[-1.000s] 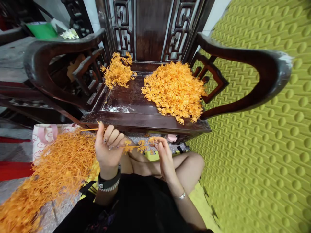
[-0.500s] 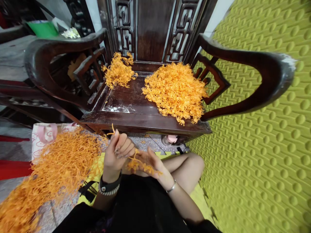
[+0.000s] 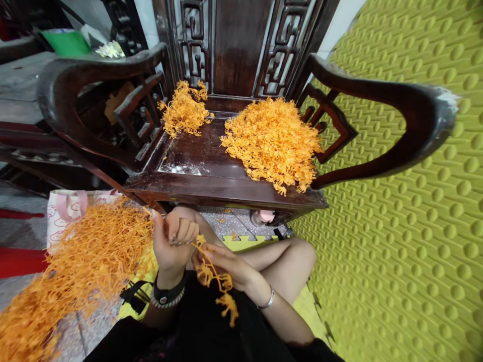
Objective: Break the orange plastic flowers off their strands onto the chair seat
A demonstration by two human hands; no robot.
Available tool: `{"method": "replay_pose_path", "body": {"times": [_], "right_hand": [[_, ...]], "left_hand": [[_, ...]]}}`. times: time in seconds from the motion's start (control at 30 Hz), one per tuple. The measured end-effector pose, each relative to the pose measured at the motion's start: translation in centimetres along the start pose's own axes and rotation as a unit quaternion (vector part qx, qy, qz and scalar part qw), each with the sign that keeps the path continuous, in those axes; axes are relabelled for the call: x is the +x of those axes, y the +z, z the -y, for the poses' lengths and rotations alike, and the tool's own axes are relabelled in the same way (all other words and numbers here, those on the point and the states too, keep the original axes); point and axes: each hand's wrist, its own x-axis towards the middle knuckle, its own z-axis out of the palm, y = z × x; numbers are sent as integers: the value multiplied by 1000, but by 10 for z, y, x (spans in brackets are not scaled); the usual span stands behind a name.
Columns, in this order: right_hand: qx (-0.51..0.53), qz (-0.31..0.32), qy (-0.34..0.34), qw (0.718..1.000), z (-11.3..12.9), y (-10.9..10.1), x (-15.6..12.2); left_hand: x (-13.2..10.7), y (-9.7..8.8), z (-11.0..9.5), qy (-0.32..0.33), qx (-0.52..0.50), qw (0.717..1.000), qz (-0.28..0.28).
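In front of my lap, my left hand (image 3: 174,242) is closed on one end of an orange plastic flower stem (image 3: 216,275). The stem slants down to the right, with small flower-like pieces spaced along it and dangling at its lower end. The fingers of my right hand (image 3: 228,262) are bent in around its upper part, close to my left hand. Left of me lies a large heap of orange plastic stems (image 3: 101,241). On the dark wooden chair seat (image 3: 188,181) rest a big pile of loose orange flower pieces (image 3: 273,138) and a smaller orange bunch (image 3: 185,110).
Curved wooden armrests (image 3: 426,120) flank the seat. A white and pink bag (image 3: 58,216) stands behind the stem heap. A pink-lidded jar (image 3: 262,217) is under the chair. Yellow-green foam matting (image 3: 396,261) covers the right side. A green container (image 3: 68,42) sits at the upper left.
My left hand has shifted slightly left and down. My right hand's open palm has turned over, its fingers now curled in at the stem, which hangs lower and more in view.
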Motion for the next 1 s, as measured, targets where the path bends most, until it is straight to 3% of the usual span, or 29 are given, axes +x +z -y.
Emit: {"method": "replay_pose_path", "body": {"times": [0.1,0.17,0.3,0.4,0.47,0.5,0.53,0.6,0.7,0.87,0.93,1.0], "right_hand": [[-46,-9,-33,998,-5,1,4],[-141,-28,-69,987,-9,1,4],[-364,-75,-134,919,-15,4,-9],[-432,-74,-152,886,-24,1,-27],[-454,-98,-157,872,-35,-11,-42],[-451,-123,-152,871,-41,-19,-50],[-442,-155,-142,872,-48,-28,-57],[-416,-211,-121,876,-57,-45,-70],[-396,-227,-122,882,-52,-56,-76],[-364,-241,-216,873,-26,-39,-48],[-293,-236,-228,898,-22,-33,-32],[-156,-225,-198,941,-23,-31,-18]], "left_hand": [[-2,2,-4,68,25,996,-47],[-3,6,-7,94,35,991,-94],[-7,18,-5,78,40,985,-147],[-7,20,-12,49,11,986,-160],[-4,11,-33,114,-30,979,-167],[-2,4,-47,183,-52,968,-165],[0,-3,-63,254,-70,953,-152],[3,-14,-91,322,-73,936,-124],[5,-16,-106,280,-92,952,-83],[11,-5,-65,66,-116,991,-29],[13,-3,-51,5,-113,993,-26],[13,-3,-43,-37,-104,993,-30]]}}
